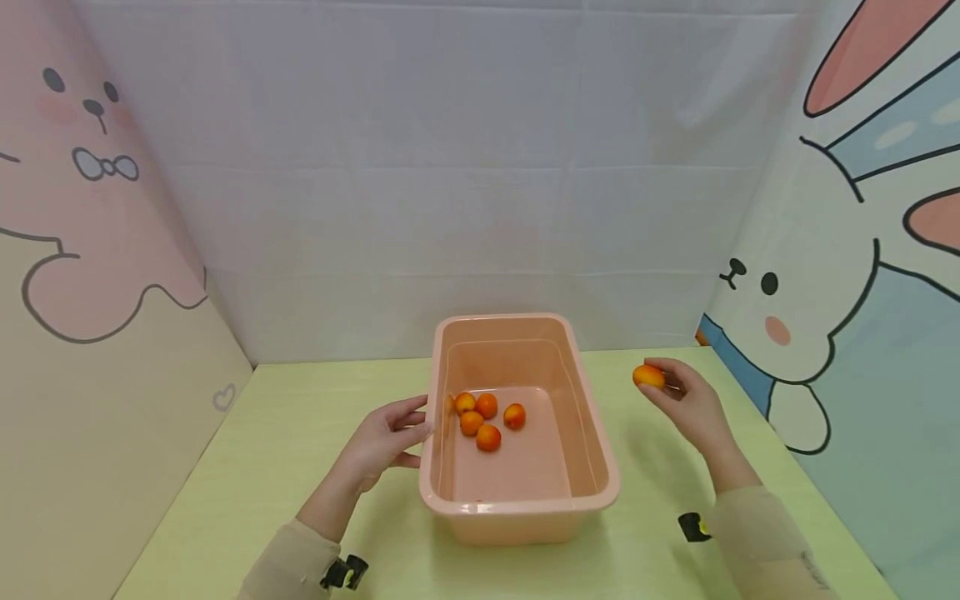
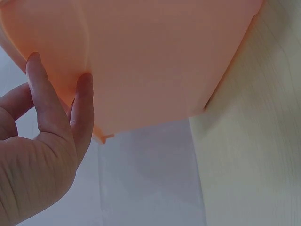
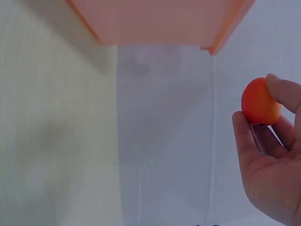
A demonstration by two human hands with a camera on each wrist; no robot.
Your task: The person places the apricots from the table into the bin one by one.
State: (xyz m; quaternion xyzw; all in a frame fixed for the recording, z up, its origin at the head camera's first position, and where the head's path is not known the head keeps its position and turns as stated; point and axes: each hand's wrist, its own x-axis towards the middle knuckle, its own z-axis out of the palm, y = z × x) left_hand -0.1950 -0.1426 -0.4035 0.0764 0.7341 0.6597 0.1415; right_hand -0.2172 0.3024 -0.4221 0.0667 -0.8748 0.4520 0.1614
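Observation:
A pale pink plastic bin (image 1: 517, 507) stands upright on the table, its rim raised on tall walls. Several small orange fruits (image 1: 488, 437) lie on its floor toward the left side. My left hand (image 1: 381, 442) touches the bin's left outer wall near the rim; in the left wrist view its fingers (image 2: 84, 108) are fairly straight against the pink plastic. To the right of the bin, above the table, my right hand (image 1: 692, 408) pinches one orange-yellow fruit (image 1: 648, 377) between thumb and fingers. The right wrist view shows that fruit (image 3: 260, 101) at the fingertips, apart from the bin.
The light yellow-green table (image 1: 300, 417) runs back to a white cloth wall (image 1: 495, 183). Cartoon-printed panels stand on both sides, a rabbit panel (image 1: 810, 333) at the right. Each sleeve has a black wrist device near it.

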